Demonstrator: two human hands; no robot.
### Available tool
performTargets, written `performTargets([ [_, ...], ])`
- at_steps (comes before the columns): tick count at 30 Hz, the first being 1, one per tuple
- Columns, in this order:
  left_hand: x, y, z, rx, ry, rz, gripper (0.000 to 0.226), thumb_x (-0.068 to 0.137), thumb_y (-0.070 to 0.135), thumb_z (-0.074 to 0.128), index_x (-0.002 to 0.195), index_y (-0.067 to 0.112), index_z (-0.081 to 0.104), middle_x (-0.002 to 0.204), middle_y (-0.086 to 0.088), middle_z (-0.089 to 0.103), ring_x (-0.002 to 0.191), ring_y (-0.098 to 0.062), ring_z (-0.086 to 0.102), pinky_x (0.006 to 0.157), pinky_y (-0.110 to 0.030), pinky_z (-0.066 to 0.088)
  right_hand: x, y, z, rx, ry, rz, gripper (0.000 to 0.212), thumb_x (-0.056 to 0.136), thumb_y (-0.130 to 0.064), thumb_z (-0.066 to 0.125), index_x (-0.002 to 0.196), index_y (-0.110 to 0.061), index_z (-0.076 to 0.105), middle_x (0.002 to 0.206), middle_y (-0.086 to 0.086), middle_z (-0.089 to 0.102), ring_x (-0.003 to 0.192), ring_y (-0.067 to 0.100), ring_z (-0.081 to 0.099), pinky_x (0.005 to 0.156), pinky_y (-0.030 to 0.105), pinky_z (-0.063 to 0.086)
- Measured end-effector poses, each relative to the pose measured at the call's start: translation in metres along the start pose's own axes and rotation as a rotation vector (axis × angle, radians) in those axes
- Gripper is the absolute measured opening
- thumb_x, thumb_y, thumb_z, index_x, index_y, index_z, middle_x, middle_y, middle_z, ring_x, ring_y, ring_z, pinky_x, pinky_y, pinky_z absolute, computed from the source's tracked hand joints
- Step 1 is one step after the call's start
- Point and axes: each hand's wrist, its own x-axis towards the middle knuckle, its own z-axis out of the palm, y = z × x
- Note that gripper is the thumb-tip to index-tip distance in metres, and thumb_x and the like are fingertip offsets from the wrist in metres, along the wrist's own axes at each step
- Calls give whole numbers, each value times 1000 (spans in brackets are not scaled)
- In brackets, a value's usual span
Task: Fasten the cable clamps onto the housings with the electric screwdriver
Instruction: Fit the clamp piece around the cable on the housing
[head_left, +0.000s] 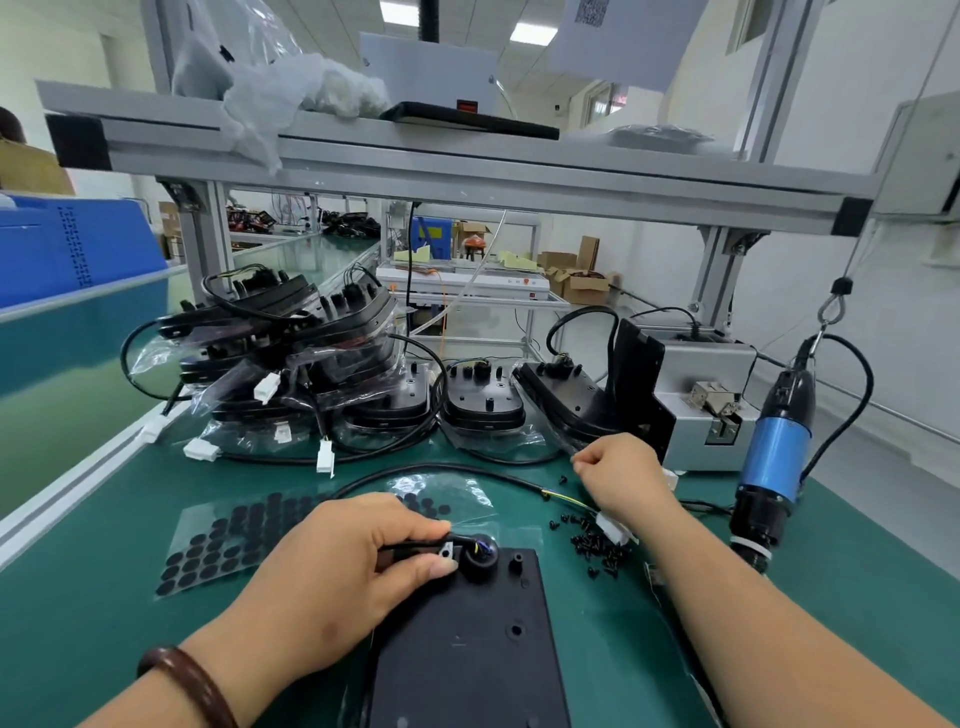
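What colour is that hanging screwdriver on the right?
The electric screwdriver has a blue body with black ends, seen best in the head view.

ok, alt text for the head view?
Left hand pinches a cable clamp against the cable on a black housing lying on a green mat. Right hand, curled, hovers beyond loose black screws; the blue electric screwdriver hangs at right, untouched.

White walls (810, 291), ceiling light panels (532, 32), alu shelf (467, 161) over green bench (104, 597); poss. window (602, 101) far back.
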Motion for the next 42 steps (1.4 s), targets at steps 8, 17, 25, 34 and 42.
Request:
performTargets([
  [8, 0, -2, -3, 15, -21, -15, 37, 70, 52, 74, 105, 51, 64, 84, 20, 62, 75, -2, 59, 71, -24, 51, 6, -5, 15, -233, -71, -76, 27, 89, -25, 66, 76, -3, 74, 80, 9, 73, 71, 21, 61, 61, 25, 42],
  [17, 3, 4, -9, 118, -16, 25, 33, 72, 49, 76, 104, 45, 68, 81, 31, 59, 74, 13, 51, 63, -8, 37, -18, -33, -5, 197, -58, -239, 20, 86, -20, 69, 68, -27, 68, 65, -14, 64, 66, 1, 57, 63, 18, 42],
  [25, 8, 6, -13, 141, 0, 107, 45, 76, 73, 52, 99, 39, 71, 79, 20, 63, 76, 5, 56, 69, -22, 50, -88, -73, -11, 606, -500, -471, 7, 84, -13, 74, 78, -16, 75, 72, 3, 69, 67, 8, 56, 67, 26, 47],
  [34, 6, 8, -16, 196, -4, 178, 49, 83, 62, 38, 99, 32, 73, 76, 13, 64, 72, 0, 57, 66, -19, 46, -95, -76, -13, 487, -493, -562, 7, 83, -15, 75, 77, -18, 76, 80, 13, 69, 71, 17, 58, 72, 41, 50],
  [42, 6, 9, -17, 261, 30, 257, 42, 87, 54, 42, 100, 30, 74, 74, 15, 64, 69, -1, 59, 63, -15, 47, -95, -74, -9, 448, -435, -599, 6, 83, -16, 75, 77, -18, 76, 77, 8, 68, 68, 11, 57, 69, 34, 49],
])
